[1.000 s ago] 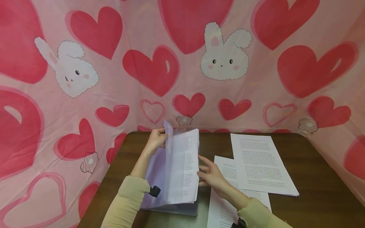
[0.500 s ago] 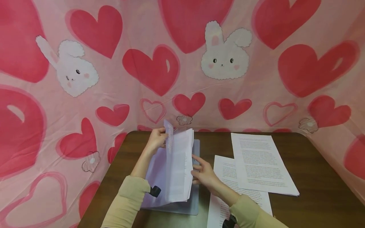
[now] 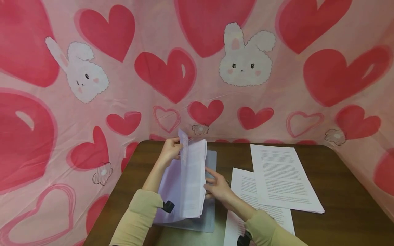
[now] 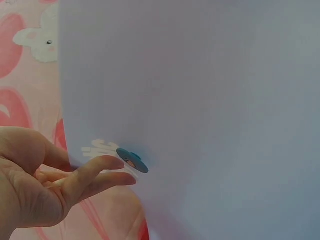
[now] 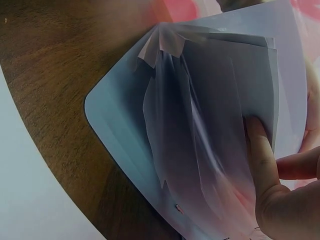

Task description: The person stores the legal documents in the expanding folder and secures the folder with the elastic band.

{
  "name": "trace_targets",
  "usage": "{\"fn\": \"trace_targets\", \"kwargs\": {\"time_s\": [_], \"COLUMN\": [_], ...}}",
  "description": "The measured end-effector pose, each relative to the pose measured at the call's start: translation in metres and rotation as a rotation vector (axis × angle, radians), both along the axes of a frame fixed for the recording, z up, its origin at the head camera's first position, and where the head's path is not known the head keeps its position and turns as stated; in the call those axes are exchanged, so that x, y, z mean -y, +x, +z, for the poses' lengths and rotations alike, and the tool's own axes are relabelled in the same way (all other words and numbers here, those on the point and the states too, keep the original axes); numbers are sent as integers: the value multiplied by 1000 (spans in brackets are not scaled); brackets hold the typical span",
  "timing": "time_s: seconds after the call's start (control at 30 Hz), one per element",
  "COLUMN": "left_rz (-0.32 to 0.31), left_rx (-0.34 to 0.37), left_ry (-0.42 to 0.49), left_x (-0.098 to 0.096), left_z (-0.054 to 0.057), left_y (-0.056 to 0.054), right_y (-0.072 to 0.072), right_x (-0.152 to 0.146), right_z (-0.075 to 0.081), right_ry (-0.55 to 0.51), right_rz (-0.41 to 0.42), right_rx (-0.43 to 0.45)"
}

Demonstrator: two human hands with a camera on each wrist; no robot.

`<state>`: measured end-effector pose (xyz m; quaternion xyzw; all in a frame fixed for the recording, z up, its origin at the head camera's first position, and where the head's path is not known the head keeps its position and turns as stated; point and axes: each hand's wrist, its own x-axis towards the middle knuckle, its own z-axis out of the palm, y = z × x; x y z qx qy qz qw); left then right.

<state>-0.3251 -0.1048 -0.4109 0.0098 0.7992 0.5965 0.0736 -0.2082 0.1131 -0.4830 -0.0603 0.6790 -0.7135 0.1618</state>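
Note:
A translucent lilac document folder (image 3: 170, 181) lies on the table, its flap (image 3: 184, 147) raised. My left hand (image 3: 171, 150) pinches that flap near its upper edge. In the left wrist view, its fingertips are beside a round teal snap button (image 4: 132, 160). White printed sheets (image 3: 196, 181) stand up partly inside the folder. At their right edge, my right hand (image 3: 218, 187) grips them; in the right wrist view the thumb (image 5: 260, 150) lies on the near face, with another finger behind. Clear plastic (image 5: 172, 120) of the folder bunches beside the sheets.
On the right, two overlapping piles of printed paper (image 3: 283, 177) lie on the dark wooden table (image 3: 344, 201). A pink curtain (image 3: 212, 82) with hearts and rabbits hangs behind the table.
My right hand has moved left with the edge of the sheets, uncovering the folder's right side beneath. My left hand stays at the flap.

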Motion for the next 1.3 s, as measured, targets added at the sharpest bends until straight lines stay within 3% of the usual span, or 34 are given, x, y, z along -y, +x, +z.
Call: {"fn": "trace_targets", "kwargs": {"time_s": [0.4, 0.6, 0.97, 1.3], "left_rz": [-2, -13, -27, -22], "left_rx": [-6, -5, -6, -21], "left_ry": [0, -2, 3, 14], "left_x": [5, 6, 6, 9], "left_z": [1, 0, -1, -1], "left_y": [-1, -2, -4, -3], "right_y": [0, 2, 9, 15], "right_x": [11, 2, -41, -102], "right_z": [-12, -12, -17, -11], "right_ry": [43, 55, -57, -21], "right_rz": [-15, -31, 53, -4], "right_rx": [-6, 6, -12, -32]}}
